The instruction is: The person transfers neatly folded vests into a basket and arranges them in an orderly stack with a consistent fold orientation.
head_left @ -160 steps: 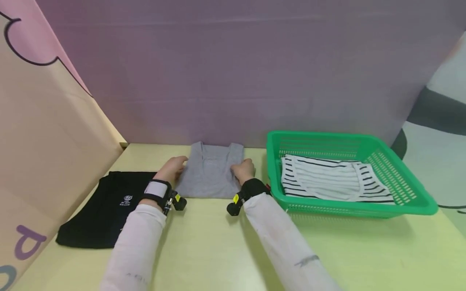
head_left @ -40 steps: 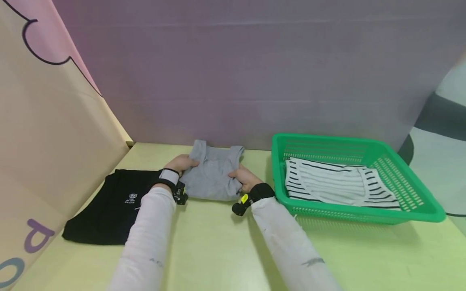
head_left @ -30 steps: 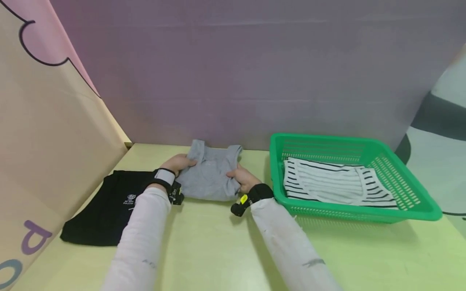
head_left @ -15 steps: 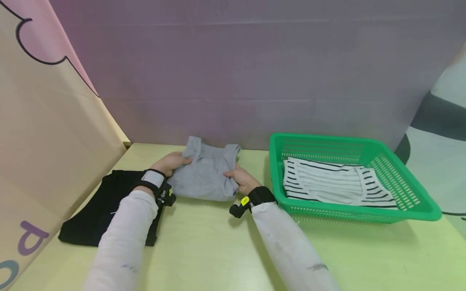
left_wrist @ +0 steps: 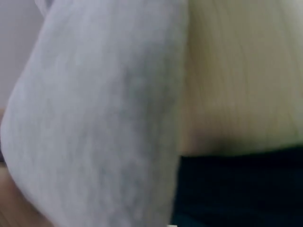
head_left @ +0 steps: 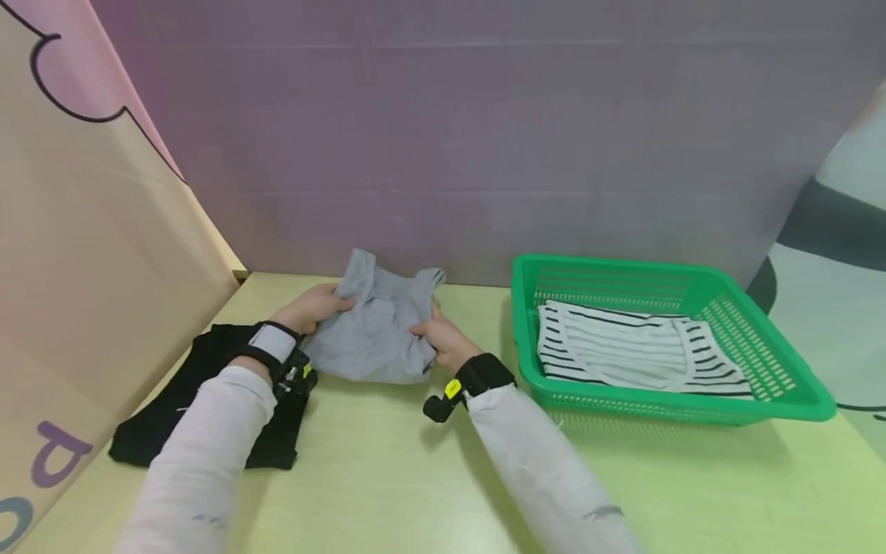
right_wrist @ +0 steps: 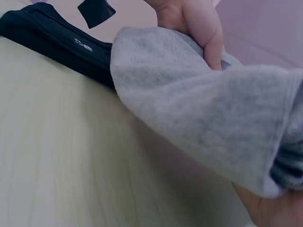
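Observation:
A folded grey top (head_left: 374, 331) is held up between both hands, raised at an angle with its two shoulder ends pointing toward the back wall. My left hand (head_left: 311, 308) grips its left side, thumb lying over the cloth. On the opposite side my right hand (head_left: 446, 338) pinches the edge, thumb on top. In the right wrist view the grey top (right_wrist: 203, 113) hangs over the table with its underside showing, and the left hand (right_wrist: 199, 28) holds its far edge. Grey cloth (left_wrist: 94, 113) fills much of the left wrist view, hiding most of the left fingers.
Under the left forearm lies a folded black shirt (head_left: 277, 438) with small white print. A green basket (head_left: 616, 283) stands at the right, holding a folded black-and-white striped shirt (head_left: 623, 350). A purple-grey backdrop (head_left: 443, 154) rises behind the pale table (head_left: 388, 477).
Earlier the grey top lay flat by the backdrop. Both hands have since taken hold of it, lifted it and shifted it left toward the black shirt. The basket and striped shirt stay put.

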`<state>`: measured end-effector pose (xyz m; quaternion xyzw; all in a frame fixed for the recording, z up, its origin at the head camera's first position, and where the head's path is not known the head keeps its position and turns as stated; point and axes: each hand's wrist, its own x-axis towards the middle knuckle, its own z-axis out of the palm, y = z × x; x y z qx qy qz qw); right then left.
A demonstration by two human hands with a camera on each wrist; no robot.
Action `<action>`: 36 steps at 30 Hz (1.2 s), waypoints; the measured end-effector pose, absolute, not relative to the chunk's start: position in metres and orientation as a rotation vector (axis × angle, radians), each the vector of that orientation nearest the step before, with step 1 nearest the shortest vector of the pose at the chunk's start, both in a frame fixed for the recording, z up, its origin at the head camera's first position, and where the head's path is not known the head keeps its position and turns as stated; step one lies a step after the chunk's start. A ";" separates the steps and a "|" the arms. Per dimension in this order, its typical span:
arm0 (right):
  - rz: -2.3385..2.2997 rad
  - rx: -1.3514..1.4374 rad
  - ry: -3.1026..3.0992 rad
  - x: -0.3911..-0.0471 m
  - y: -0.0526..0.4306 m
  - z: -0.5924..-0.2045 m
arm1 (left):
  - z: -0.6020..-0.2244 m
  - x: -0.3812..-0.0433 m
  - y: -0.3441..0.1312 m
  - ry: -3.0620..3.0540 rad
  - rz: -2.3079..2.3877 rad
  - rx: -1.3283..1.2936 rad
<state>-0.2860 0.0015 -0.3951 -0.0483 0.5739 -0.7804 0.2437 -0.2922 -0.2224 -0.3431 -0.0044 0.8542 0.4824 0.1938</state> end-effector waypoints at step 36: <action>-1.968 -0.170 1.701 -0.246 0.025 -0.320 | -0.325 -0.241 -0.226 2.146 1.694 0.101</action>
